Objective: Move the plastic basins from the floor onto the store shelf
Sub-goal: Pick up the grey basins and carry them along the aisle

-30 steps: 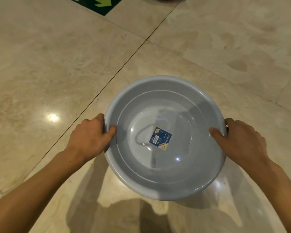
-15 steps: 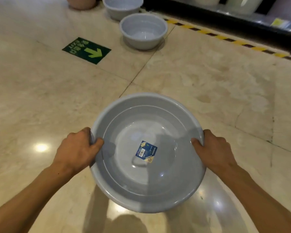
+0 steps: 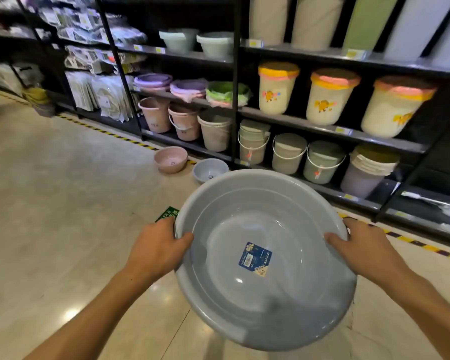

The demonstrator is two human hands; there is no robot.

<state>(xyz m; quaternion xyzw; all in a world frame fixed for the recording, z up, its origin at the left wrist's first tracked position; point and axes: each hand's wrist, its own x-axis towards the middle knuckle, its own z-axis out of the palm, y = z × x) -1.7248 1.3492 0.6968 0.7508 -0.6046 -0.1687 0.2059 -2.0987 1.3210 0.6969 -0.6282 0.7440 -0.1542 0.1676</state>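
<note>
I hold a large grey plastic basin [image 3: 265, 302] up in front of me, mouth up, with a blue label stuck inside its bottom. My left hand [image 3: 156, 250] grips its left rim, thumb inside. My right hand [image 3: 359, 248] grips the right rim the same way. Two more basins rest on the floor by the shelf foot: a pink basin [image 3: 170, 159] and a smaller grey basin [image 3: 209, 170], partly hidden behind the one I carry. The dark store shelf [image 3: 322, 127] stands ahead, filled with buckets and tubs.
Pink, beige and white buckets [image 3: 182, 123] crowd the lower shelf boards. Stacked basins [image 3: 187, 87] sit on a middle board. A yellow-black striped line [image 3: 424, 245] runs along the shelf base. A green exit sign [image 3: 166, 214] is on the tiled floor [image 3: 63, 203].
The view has lifted from the floor to the shelf. The basin rose with both hands still gripping its rim, and the floor basins now lie closer to it.
</note>
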